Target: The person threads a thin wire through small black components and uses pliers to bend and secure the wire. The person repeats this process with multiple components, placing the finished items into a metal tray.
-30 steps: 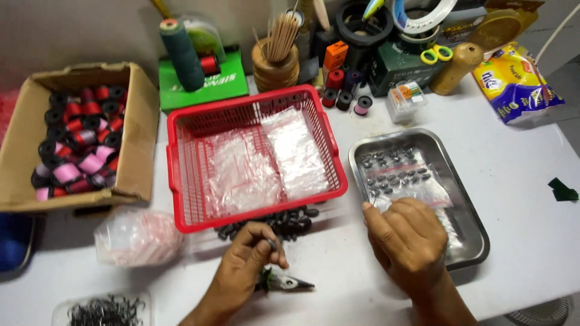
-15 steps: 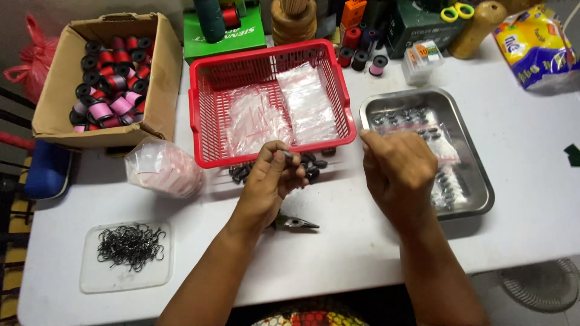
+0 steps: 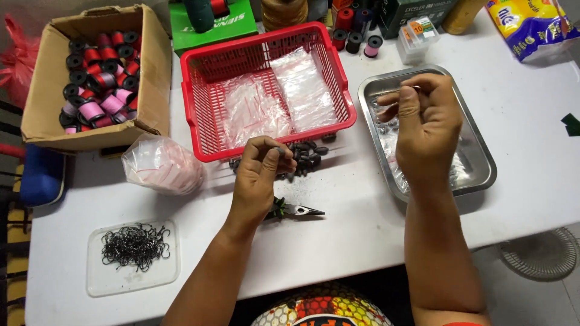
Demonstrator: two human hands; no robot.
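Note:
My left hand (image 3: pixel 261 175) pinches a small dark sinker (image 3: pixel 280 151) between thumb and fingers, just in front of a pile of dark sinkers (image 3: pixel 305 155) lying by the red basket (image 3: pixel 199 127). Small pliers (image 3: pixel 299 210) rest on the white table (image 3: pixel 362 241) below that hand. My right hand (image 3: pixel 423 124) is raised over the steel tray (image 3: pixel 480 154), its fingertips pinched together as if on a thin line; what they hold is too fine to see.
The basket holds clear plastic bags (image 3: pixel 275 102). A cardboard box (image 3: pixel 42 108) of thread spools sits far left, a bag of small packets (image 3: pixel 162 164) beside it, and a clear tray of black hooks (image 3: pixel 134 246) near the front edge. Spools and packages line the back.
The view has dropped toward me. My left hand left the pliers on the table and lifted a sinker from the pile. My right hand rose from the tray.

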